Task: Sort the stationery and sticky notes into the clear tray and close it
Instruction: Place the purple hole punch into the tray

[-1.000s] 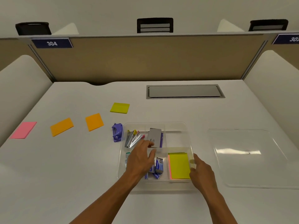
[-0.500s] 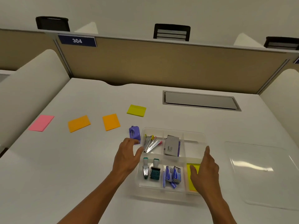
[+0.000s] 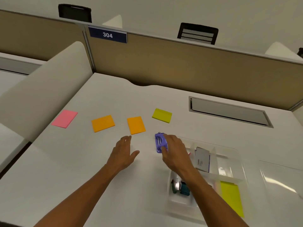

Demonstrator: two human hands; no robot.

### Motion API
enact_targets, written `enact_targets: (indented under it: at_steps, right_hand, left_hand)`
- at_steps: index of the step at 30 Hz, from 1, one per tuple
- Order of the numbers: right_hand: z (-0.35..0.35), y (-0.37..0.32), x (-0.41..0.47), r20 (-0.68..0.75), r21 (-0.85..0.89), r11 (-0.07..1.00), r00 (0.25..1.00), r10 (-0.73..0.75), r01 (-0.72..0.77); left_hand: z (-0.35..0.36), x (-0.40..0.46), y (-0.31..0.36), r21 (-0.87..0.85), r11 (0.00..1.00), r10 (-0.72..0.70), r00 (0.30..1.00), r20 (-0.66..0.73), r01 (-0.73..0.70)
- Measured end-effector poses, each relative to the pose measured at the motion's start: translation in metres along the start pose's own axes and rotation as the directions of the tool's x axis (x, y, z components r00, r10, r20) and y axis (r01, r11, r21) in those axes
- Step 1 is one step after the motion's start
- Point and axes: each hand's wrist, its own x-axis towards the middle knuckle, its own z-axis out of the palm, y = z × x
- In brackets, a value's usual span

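Four sticky-note pads lie in a row on the white desk: pink [image 3: 64, 118], orange [image 3: 103, 123], a second orange [image 3: 136, 125] and yellow [image 3: 162, 115]. A small purple stapler-like tool [image 3: 159, 142] sits just left of the clear tray [image 3: 238, 154]. My right hand [image 3: 176, 152] reaches over the tool's right side, its fingers and thumb touching it, slightly blurred. My left hand [image 3: 124, 153] hovers flat over bare desk below the orange pads, holding nothing. The tray holds a grey box [image 3: 202, 161], a yellow-green pad [image 3: 231, 197] and dark teal stamps [image 3: 180, 188].
The tray's clear lid [image 3: 282, 181] lies on the desk to its right. A grey cable hatch [image 3: 229, 112] is set into the desk behind the tray. A tan partition [image 3: 180, 66] closes the back and a white side panel [image 3: 49, 89] stands on the left.
My right hand left the tray's right side and crossed to the purple tool. My left hand moved left from the tool onto bare desk. The view swung left.
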Motion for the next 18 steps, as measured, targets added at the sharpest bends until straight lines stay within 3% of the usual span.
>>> enact_targets:
  at_steps: [4,10,16,18]
  right_hand:
    - [0.024,-0.019,0.037,0.068,-0.056,0.998,0.997,0.035,-0.031]
    - [0.045,-0.023,0.066,0.064,-0.249,0.954,0.980,0.186,-0.164]
    - [0.056,-0.027,0.069,0.127,-0.295,0.931,0.956,0.263,-0.217]
    - [0.060,-0.028,0.067,0.113,-0.295,0.927,0.954,0.276,-0.233]
  left_hand:
    - [-0.009,0.041,-0.009,0.083,0.997,-0.011,1.000,0.012,0.010]
    - [-0.017,0.096,-0.007,0.248,0.959,0.120,0.989,0.084,-0.138]
    - [-0.009,0.122,-0.013,0.384,0.894,0.153,0.964,0.216,-0.228]
    - [-0.005,0.121,-0.014,0.360,0.905,0.165,0.968,0.190,-0.225]
